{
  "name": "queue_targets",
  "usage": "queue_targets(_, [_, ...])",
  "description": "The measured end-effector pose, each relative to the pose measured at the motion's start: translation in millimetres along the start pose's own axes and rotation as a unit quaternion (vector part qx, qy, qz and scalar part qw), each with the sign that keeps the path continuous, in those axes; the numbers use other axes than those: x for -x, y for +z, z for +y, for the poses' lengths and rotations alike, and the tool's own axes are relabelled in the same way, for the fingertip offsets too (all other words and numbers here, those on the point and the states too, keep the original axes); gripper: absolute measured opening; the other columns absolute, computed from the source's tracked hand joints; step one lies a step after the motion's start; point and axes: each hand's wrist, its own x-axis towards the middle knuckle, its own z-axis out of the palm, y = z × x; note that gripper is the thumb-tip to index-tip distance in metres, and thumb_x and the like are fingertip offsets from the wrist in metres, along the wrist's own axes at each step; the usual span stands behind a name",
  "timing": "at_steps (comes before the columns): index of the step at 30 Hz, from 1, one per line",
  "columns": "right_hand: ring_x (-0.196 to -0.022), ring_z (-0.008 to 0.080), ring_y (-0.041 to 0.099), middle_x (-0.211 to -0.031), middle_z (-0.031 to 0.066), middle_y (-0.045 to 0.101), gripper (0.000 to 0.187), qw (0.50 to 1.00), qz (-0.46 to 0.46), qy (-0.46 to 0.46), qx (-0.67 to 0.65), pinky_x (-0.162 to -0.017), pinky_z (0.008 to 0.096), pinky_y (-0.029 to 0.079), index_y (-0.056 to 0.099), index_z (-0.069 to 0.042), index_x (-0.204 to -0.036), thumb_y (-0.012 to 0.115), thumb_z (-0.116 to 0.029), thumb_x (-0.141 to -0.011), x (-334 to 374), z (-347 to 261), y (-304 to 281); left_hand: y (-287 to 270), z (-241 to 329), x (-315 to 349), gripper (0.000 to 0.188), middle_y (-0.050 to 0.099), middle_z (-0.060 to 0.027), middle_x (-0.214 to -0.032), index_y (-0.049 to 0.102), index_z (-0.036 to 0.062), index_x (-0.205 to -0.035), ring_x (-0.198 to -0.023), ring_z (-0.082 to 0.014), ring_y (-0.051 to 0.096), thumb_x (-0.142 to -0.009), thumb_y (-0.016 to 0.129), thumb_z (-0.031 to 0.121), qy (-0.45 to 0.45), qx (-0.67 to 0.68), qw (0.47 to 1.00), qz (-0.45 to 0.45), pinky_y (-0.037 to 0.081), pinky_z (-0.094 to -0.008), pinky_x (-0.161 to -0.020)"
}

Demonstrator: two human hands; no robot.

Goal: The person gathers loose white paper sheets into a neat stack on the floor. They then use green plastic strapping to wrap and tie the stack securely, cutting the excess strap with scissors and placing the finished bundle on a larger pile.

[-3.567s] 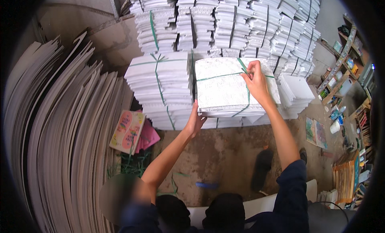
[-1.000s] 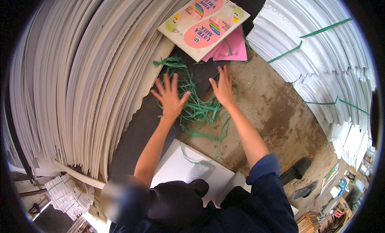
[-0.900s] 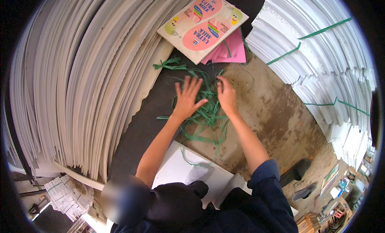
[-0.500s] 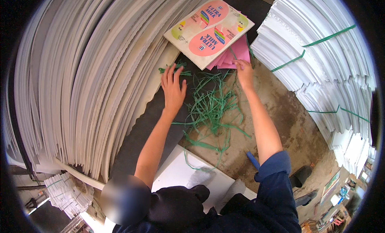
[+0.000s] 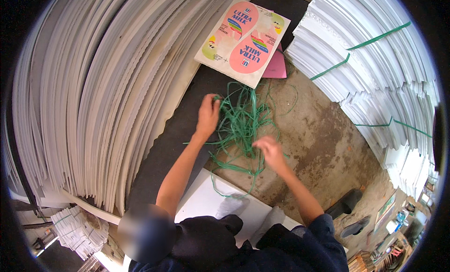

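A loose tangle of green plastic twine (image 5: 241, 122) spreads over a dark sheet and the floor in front of me. At its left side, my left hand (image 5: 207, 115) is closed with its fingers on strands of the twine. My right hand (image 5: 272, 152) hangs over the tangle's lower right, blurred by motion, with fingers curled in; what they hold, if anything, I cannot make out. Beyond the tangle lies a printed cardboard sheet or stack (image 5: 243, 42) with pink drop shapes. Pink sheets (image 5: 276, 66) stick out from beneath its right side.
Tall stacks of white paper sheets (image 5: 98, 94) stand along the left. On the right, more paper stacks (image 5: 361, 52) are bound with green straps. A white board (image 5: 206, 192) lies close to my body. Dark sandals (image 5: 344, 204) rest on the brown floor (image 5: 323, 141) at lower right.
My right hand has come from the pink sheets down toward me, over the twine. My left hand has moved right and closed on the twine. The blue stick near my right arm is out of sight.
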Motion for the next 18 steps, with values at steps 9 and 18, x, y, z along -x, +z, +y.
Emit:
queue_targets(9, [-0.091,0.0345,0.052,-0.081,0.0166,0.056,0.015,0.968,-0.202,0.044,0.142,-0.082,0.0427,0.04,0.06,-0.002,-0.085,0.05,-0.012,-0.08,55.3,3.7,-30.3,24.7,16.2,4.8,0.023,0.05,-0.0142,-0.095,0.049,0.0055,-0.106,-0.085,-0.028,0.051,-0.085,0.049,0.016,0.026,-0.018,0.979,-0.202,0.041,-0.0368,-0.075])
queue_targets(18, [-0.126,0.0354,0.024,-0.137,0.0186,0.026,0.057,0.953,0.046,0.062,0.293,-0.103,0.0475,0.019,0.031,-0.009,-0.131,0.043,-0.043,-0.086,-74.2,11.1,-18.1,13.9,21.5,58.2,0.059,0.019,-0.0083,-0.141,0.026,0.0149,-0.134,-0.131,-0.0336,0.01,-0.081,0.051,0.019,0.225,-0.301,0.871,-0.317,0.006,-0.0581,-0.102])
